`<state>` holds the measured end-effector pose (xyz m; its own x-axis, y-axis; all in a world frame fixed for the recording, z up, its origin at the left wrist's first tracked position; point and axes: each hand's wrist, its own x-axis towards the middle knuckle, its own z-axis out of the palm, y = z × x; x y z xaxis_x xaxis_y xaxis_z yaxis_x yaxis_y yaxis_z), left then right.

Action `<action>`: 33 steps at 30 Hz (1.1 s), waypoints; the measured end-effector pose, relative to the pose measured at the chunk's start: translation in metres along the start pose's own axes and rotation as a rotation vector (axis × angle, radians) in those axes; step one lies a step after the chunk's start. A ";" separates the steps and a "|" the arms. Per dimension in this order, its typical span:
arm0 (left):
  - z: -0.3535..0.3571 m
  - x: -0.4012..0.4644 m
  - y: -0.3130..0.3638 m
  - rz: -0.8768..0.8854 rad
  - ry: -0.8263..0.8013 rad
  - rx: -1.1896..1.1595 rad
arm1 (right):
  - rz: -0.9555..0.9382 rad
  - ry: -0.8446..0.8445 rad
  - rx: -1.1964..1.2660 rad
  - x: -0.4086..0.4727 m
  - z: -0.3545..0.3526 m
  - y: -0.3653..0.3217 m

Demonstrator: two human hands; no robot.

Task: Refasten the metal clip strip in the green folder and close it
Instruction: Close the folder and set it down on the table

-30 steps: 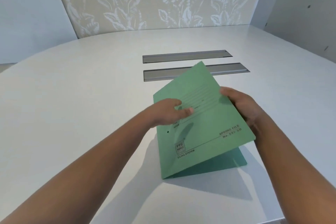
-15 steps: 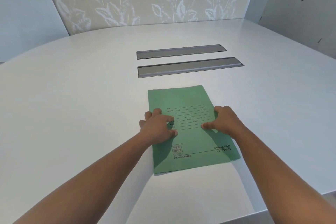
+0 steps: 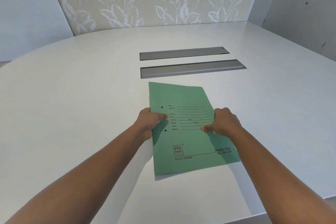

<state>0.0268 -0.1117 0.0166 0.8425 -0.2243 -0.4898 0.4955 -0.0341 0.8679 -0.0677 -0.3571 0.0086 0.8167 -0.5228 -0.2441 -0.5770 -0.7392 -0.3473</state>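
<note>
The green folder (image 3: 189, 132) lies shut on the white table (image 3: 81, 96), front cover up, its printed lines and logo readable from the person's side. Both hands are on it. The left hand (image 3: 151, 123) grips the spine edge about halfway along: its thumb lies flat on top of the cover, pointing inward between the two punched holes (image 3: 162, 107), while the other fingers curl around the edge and out of sight beneath. The right hand (image 3: 221, 123) holds the opposite, opening edge the same way, thumb pressed down on the cover near the last printed lines, knuckles bent over the side. Whether those hidden fingers are under the folder or just against its edge, I can't tell. The near corner below the right hand shows a thin shadow underneath. Beyond the fingertips, just past the folder's far edge, two long grey slots (image 3: 192, 69) are set into the tabletop, one behind the other. The clip strip is hidden inside.
</note>
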 end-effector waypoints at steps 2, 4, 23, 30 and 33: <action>0.001 -0.001 -0.005 0.027 -0.042 -0.016 | -0.002 0.002 0.018 -0.002 0.000 0.000; -0.002 -0.002 -0.009 0.052 -0.067 -0.021 | -0.021 0.007 0.050 -0.003 0.000 0.001; -0.118 0.002 0.043 0.152 -0.007 -0.057 | -0.211 -0.348 1.212 -0.022 0.015 -0.078; -0.180 0.017 0.065 0.133 0.018 0.136 | -0.272 -0.303 1.108 0.004 0.016 -0.161; -0.194 0.034 0.074 0.217 0.106 0.172 | -0.279 -0.301 1.077 0.025 0.021 -0.193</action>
<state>0.1326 0.0672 0.0481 0.9468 -0.1414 -0.2892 0.2659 -0.1629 0.9501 0.0637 -0.2187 0.0506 0.9665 -0.1687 -0.1932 -0.1946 0.0083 -0.9808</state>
